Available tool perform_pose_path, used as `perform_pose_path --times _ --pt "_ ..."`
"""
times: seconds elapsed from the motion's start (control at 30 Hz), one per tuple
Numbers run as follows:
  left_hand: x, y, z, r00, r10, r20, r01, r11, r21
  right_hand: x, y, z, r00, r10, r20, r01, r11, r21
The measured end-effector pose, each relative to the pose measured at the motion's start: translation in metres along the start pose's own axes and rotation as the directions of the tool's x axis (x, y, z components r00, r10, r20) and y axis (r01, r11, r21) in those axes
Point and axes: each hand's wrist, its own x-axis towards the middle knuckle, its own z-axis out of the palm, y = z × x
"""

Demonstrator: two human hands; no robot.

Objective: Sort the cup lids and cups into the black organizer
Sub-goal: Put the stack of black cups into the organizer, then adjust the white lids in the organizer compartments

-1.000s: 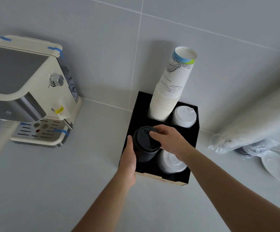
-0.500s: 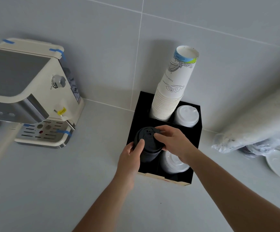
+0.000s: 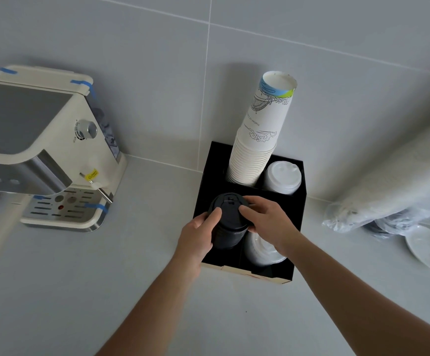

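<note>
The stack of black lids point(image 3: 228, 222) stands in the front-left compartment of the black organizer point(image 3: 300, 199), rising above its rim, with the left hand point(image 3: 196, 238) curled round its side and the right hand point(image 3: 265, 220) gripping the top lid from the right, thumb on its crown. The step in hand looks like seating this stack squarely. To do it well, keep the left hand as a steadying wall while the right presses straight down, so the lids nest rather than fan out. The stack seems to lean slightly toward the white lids point(image 3: 260, 249) in the front-right compartment; correct that before letting go. Behind, the tall stack of paper cups point(image 3: 260, 140) tilts over the rear compartment beside more white lids point(image 3: 282, 177), so avoid knocking the organizer.
</note>
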Motion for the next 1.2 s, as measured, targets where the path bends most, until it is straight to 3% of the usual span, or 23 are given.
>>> perform_pose_path --times 0.2,0.63,0.77,1.0,1.2 --pt "-0.001 -0.009 0.001 1.0 0.009 -0.017 -0.009 1.0 0.005 -0.003 -0.006 -0.004 0.999 0.016 0.03 -0.017 0.999 0.045" --pt "-0.033 -0.043 -0.006 0.99 0.038 -0.138 -0.046 0.998 -0.053 -0.028 0.023 -0.063 0.972 0.063 -0.225 -0.075 0.996 -0.046" --pt "-0.053 -0.064 0.007 0.996 -0.031 -0.078 0.023 0.995 -0.094 -0.045 0.044 -0.072 0.957 0.104 -0.272 -0.138 0.984 -0.111" --pt "-0.045 -0.068 0.055 0.989 -0.063 0.131 0.05 0.994 0.102 -0.055 0.058 -0.063 0.96 0.066 -0.273 -0.163 0.922 -0.351" --pt "-0.027 -0.062 0.089 0.994 0.0 0.109 -0.034 0.95 0.312 -0.054 0.063 -0.058 0.983 0.009 -0.185 -0.101 0.862 -0.497"
